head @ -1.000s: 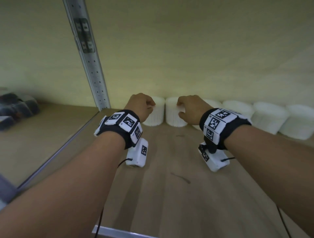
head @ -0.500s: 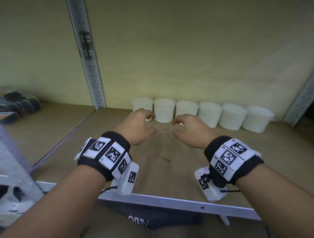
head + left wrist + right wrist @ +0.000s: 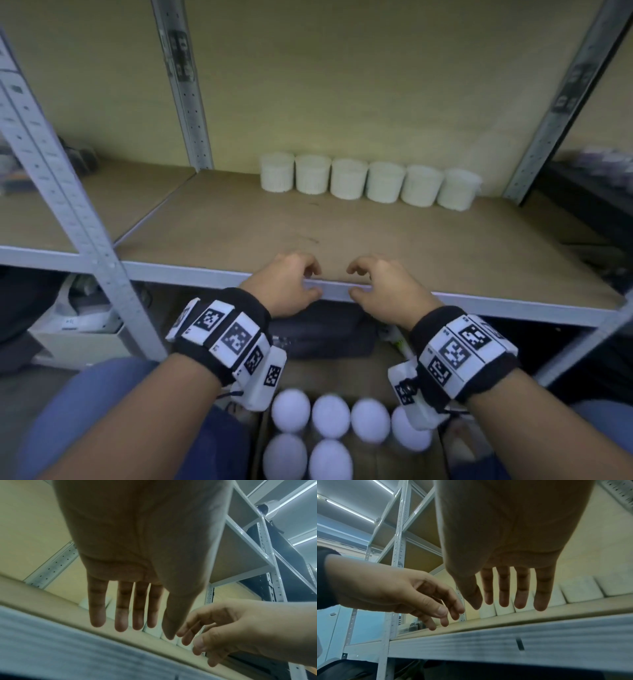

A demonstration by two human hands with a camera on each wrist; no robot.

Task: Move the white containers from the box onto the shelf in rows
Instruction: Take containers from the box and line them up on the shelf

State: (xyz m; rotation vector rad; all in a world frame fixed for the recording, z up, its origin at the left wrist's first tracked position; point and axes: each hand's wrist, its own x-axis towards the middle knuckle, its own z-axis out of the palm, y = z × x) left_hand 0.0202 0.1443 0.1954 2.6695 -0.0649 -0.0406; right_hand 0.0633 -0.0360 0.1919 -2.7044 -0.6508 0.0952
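Both hands, left (image 3: pixel 286 286) and right (image 3: pixel 387 291), are hanging loose-fingered and holding nothing at frame centre; six containers (image 3: pixel 366 181) are lining the shelf (image 3: pixel 222 226) above, more sitting in the box (image 3: pixel 387 462) below.

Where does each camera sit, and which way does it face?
Head: on the head, looking down at both hands, left hand and right hand, over the shelf.
Left wrist: under the left palm, looking up along its fingers.
Right wrist: under the right palm, likewise.
Shared: each wrist view shows the other hand; all show the white containers.
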